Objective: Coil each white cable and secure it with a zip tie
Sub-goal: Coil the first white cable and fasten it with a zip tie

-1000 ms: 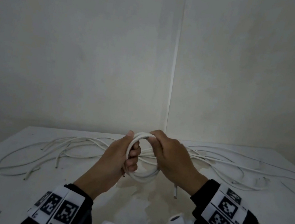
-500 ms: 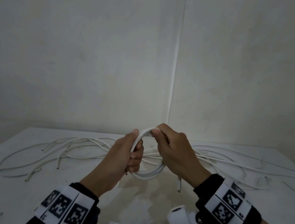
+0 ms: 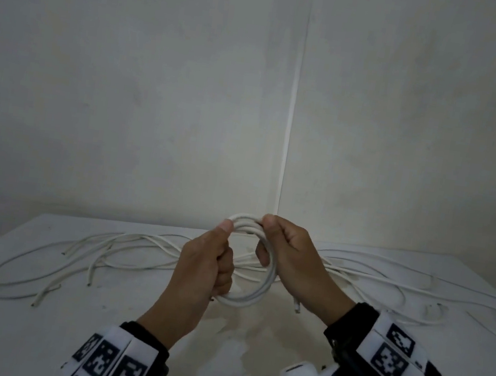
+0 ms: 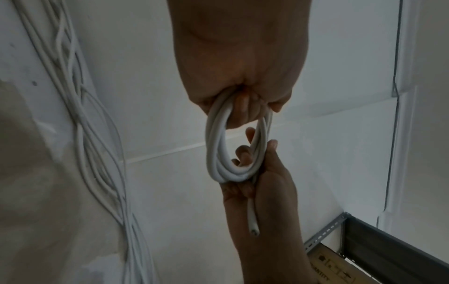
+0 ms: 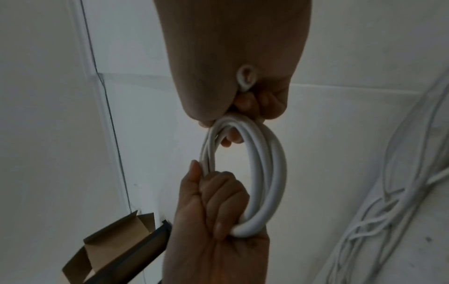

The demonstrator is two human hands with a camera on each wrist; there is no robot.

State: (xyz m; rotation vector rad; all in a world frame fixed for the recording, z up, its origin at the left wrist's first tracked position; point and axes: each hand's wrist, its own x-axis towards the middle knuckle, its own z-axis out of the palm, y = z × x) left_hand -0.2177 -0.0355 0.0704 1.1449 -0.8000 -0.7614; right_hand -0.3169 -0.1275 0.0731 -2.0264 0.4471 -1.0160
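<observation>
- My left hand (image 3: 207, 265) is wrapped in a fist round the left side of the coil (image 3: 252, 296), thumb on top.
- The coil stands upright between my hands, above the desk (image 3: 13, 330).
- My right hand (image 3: 291, 257) pinches its top right; the loose end (image 3: 296, 306) dangles beneath, nearest that hand.

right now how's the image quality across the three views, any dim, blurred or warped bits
Head view: dim, flat light, coil sharp, table edges bowed by the wide lens. Left wrist view: left hand a dark mass up close, loose cables soft. Right wrist view: right hand shadowed, cardboard box blurred, wall lines curve.
</observation>
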